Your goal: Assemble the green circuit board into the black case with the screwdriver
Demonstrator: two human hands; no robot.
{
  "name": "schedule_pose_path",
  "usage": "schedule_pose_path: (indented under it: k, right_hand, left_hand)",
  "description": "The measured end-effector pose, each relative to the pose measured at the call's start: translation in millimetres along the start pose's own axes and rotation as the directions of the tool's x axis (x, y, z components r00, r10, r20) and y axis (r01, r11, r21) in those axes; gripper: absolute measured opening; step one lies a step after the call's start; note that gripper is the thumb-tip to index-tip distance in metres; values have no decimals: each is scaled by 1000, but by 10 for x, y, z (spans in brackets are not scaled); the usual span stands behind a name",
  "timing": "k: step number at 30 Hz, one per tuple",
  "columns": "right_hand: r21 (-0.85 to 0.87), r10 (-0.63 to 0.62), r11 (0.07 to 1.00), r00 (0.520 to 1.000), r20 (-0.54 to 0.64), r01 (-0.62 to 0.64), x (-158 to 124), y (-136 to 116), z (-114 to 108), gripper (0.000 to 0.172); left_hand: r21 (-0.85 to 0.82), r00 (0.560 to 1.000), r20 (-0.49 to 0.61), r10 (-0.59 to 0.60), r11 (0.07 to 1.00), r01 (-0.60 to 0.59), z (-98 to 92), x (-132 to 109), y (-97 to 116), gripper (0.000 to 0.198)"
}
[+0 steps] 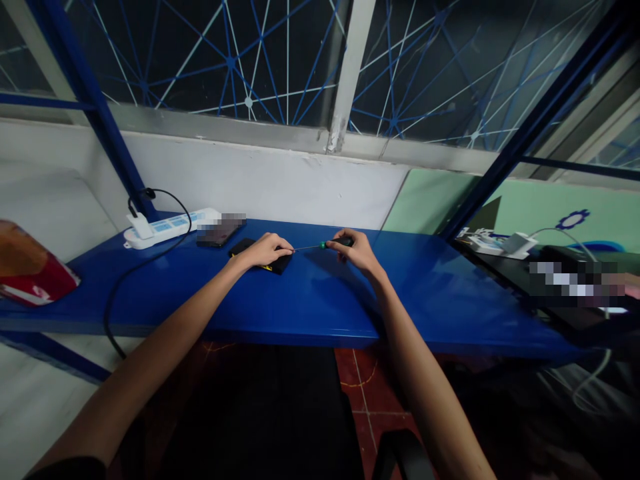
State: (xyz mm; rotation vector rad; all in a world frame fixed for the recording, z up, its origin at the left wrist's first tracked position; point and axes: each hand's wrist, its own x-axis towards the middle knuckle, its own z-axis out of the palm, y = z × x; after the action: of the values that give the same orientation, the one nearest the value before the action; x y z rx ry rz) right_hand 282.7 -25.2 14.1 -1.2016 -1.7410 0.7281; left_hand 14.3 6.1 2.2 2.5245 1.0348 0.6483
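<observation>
A thin-shafted screwdriver [310, 248] with a dark handle and a green collar lies level above the blue table. My right hand [359, 252] is closed around its handle, with the shaft pointing left. At the tip end, the thumb and fingers of my left hand [266, 251] are pinched together on the shaft. Under and beside my left hand rests a flat black case [281, 263] with yellow markings, partly covered by the hand. What is inside the case cannot be made out.
The blue table [300, 307] runs below a window. Left of my hands are a dark phone-like device [217, 233], a white power strip [167, 230] with a black cable, and a red packet [35, 267]. A person's hand [623, 283] shows at the far right near another white power strip [505, 245].
</observation>
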Motion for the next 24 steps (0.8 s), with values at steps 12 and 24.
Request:
schedule_pose_path:
  k: [12, 24]
  right_hand:
    - [75, 25, 997, 999, -35, -22, -2, -23, -50, 25]
    - [25, -4, 1000, 1000, -25, 5, 3, 10, -9, 26]
  left_hand:
    - [103, 928, 356, -111, 992, 80, -233, -95, -10, 93]
    - [24, 965, 228, -127, 992, 125, -225, -83, 11, 81]
